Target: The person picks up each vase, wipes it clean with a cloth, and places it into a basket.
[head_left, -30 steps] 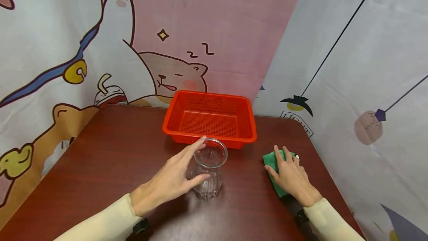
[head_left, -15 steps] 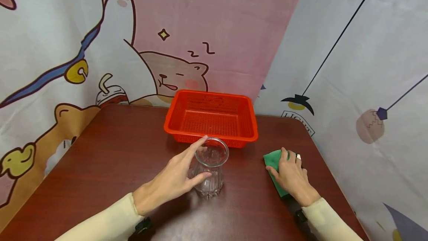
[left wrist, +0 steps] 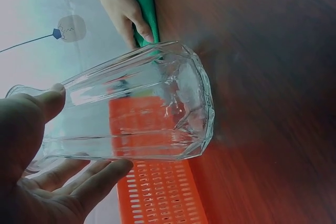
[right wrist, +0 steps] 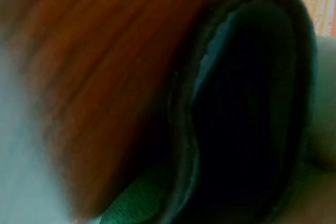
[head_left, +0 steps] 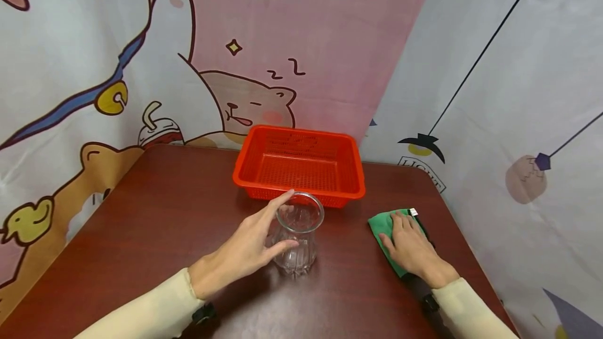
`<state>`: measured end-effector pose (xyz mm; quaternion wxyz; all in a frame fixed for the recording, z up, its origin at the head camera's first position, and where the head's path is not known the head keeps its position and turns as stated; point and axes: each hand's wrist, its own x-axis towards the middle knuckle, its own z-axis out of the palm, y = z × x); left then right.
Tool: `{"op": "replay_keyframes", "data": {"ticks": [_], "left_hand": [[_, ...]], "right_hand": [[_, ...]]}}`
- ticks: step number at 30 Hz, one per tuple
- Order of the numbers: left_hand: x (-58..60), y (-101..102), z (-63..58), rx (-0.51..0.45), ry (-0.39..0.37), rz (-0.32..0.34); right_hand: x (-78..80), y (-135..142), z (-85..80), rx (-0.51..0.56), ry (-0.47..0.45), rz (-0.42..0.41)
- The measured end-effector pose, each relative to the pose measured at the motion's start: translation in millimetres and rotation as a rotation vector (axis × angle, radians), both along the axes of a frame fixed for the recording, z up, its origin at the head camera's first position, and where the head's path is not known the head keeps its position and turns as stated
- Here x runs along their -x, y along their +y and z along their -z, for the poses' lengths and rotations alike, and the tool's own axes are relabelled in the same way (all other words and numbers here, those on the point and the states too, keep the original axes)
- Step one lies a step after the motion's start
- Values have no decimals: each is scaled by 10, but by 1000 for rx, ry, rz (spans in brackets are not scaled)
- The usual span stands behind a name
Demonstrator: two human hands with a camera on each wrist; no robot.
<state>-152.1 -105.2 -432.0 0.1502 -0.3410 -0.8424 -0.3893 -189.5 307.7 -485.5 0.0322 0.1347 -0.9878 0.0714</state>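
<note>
A clear glass vase (head_left: 298,258) with a wide rim stands upright in front of the basket. My left hand (head_left: 240,245) holds it from the left, thumb on the near side and fingers around the far side. In the left wrist view the fluted glass vase (left wrist: 157,103) lies between thumb and fingers. To the right, my right hand (head_left: 414,250) grips a folded green cloth (head_left: 382,225) with a dark edge and a white tag, fingers bent on top. The right wrist view is blurred; the cloth's dark edge (right wrist: 181,135) bows into a loop there.
A red perforated plastic basket (head_left: 256,191) stands at the back of the dark red wooden table (head_left: 165,213). Cartoon-printed cloth walls (head_left: 339,25) enclose the table at the back, left and right.
My right hand's spread fingers have drawn together and bent on the green cloth, uncovering its white tag. The left hand keeps its hold on the vase; the head view shifts slightly.
</note>
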Motion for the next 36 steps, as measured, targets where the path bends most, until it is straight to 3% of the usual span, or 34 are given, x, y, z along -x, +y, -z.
{"op": "replay_keyframes", "data": {"ticks": [4,11,14,19,27,36], "left_hand": [[12,-2,6,-20,-16,26],[51,20,9,-37,-3,47],[50,18,9,-53,-25,59],[38,13,8,-70,-49,64],[57,2,7,-60,-51,68],[97,0,-2,-65,-60,103]], "right_hand": [[-9,10,-10,-3,-2,1],[-41,6,-100,-8,-110,116],[-33,29,-100,-10,-122,121],[23,98,-56,-12,-48,75],[85,134,13,89,98,-76],[117,112,2,222,162,-85]]}}
